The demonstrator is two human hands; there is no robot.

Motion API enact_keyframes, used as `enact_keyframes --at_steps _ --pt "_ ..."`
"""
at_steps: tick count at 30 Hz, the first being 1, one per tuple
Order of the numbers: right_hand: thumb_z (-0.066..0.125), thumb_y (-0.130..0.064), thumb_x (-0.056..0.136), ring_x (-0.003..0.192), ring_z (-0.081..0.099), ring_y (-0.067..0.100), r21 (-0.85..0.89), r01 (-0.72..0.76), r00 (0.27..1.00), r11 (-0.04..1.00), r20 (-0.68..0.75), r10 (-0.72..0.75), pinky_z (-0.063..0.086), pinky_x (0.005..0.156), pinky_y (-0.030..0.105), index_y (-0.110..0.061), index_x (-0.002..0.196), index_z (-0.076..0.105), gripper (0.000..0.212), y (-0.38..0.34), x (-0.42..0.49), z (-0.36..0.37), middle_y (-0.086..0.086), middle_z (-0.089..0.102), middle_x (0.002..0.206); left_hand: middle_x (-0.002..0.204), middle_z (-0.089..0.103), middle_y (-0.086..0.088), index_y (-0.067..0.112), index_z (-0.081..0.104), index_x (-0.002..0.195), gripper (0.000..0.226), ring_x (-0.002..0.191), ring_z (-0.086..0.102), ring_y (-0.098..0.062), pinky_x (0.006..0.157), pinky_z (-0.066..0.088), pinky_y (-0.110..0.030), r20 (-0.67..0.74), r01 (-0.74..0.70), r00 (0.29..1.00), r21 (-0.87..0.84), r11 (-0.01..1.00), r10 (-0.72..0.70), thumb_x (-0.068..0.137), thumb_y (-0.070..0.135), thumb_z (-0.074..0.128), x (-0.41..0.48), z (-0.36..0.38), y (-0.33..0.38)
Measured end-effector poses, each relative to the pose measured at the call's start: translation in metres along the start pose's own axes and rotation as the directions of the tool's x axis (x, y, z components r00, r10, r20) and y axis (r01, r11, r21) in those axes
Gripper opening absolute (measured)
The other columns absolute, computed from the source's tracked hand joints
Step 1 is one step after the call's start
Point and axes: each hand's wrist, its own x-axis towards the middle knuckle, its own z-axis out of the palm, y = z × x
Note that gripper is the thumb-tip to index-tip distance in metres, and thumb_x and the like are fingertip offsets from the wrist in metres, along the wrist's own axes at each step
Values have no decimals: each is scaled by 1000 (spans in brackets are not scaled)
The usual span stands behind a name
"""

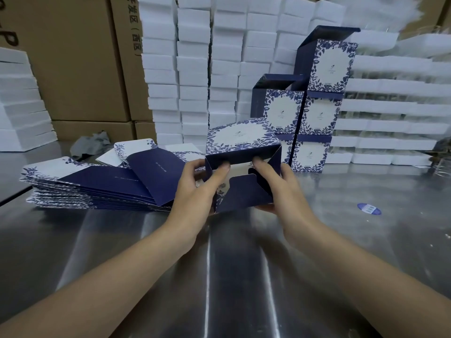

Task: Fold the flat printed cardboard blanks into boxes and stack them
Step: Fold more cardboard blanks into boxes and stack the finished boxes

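Shiny steel table point(231, 276) underneath. Pile of flat blue-and-white printed cardboard blanks point(97, 191) lies left of the half-folded blue floral cardboard box point(241, 142), handy for grabbing. Stack of finished boxes point(317, 118) stands behind-right of it. Left hand point(195, 189) and right hand point(285, 189) grip that box's sides, thumbs inside the open end, probably tucking flaps.

Half-folded box point(240, 164) centre above worktop point(244, 264), flat blanks stack point(97, 189) to its left, folded boxes stack point(314, 113) behind right, foam blocks point(195, 69) behind.
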Motion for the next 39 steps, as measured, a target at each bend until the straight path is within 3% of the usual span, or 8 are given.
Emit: enact_keyframes --at_steps 4,10,15,21,25,28,31,39 --pt "80 -67 67 103 77 12 -26 24 999 999 -24 -24 62 95 48 -29 125 60 73 1 -5 5 -2 75 119 111 78 5 29 66 118 46 102 77 -15 94 63 -53 -27 -1 1000 -10 1000 1 85 57 81 -3 2 -1" --pt "72 -45 74 89 67 -8 -154 146 989 977 4 -147 44 64 3 -29 116 58 47 8 -6 3 -8 69 111 114 75 -9 29 67 109 47 104 75 -26 102 56 -60 -57 -2 998 -21 1000 1 75 60 79 -8 7 -3" --pt "77 -51 78 109 73 6 -47 119 991 992 60 -116 64 83 31 -27 136 57 66 9 -4 5 -4 69 130 109 79 5 40 70 108 20 102 77 -15 99 60 -53 -29 39 999 -69 997 -41 90 45 76 1 3 -8" --pt "68 -68 78 108 72 3 -105 102 991 989 96 -92 66 78 38 -41 154 48 84 5 -9 8 -18 64 137 84 80 9 27 71 105 12 73 76 -4 76 64 -37 -42 81 995 -93 992 -85 94 26 66 4 -2 -6" --pt "65 -79 74 123 67 6 -141 93 987 986 140 -73 67 79 39 -38 159 43 97 5 -9 6 -16 58 149 94 82 9 27 76 107 18 85 78 -5 72 63 -26 28 65 998 -106 992 -63 97 37 66 1 -3 3" --pt "67 -76 78 118 69 3 -129 119 977 985 191 -93 66 75 36 -42 148 54 79 6 -8 3 -20 66 139 109 81 6 23 74 123 33 101 77 -9 79 63 -24 144 30 989 -105 994 -14 101 44 62 -1 -3 8" --pt "71 -60 84 103 74 2 -141 179 976 974 150 -158 64 68 32 -39 126 65 47 13 -5 3 -20 76 117 114 80 2 19 71 127 25 106 76 -12 84 60 -23 211 -79 973 -70 994 93 104 23 63 -3 -3 7" --pt "73 -39 89 89 78 8 -121 184 981 975 80 -175 58 58 26 -29 116 69 29 21 1 4 -12 79 106 125 74 7 20 64 135 45 120 68 -10 108 55 -43 -39 -206 976 151 967 214 93 18 80 4 -3 -6"
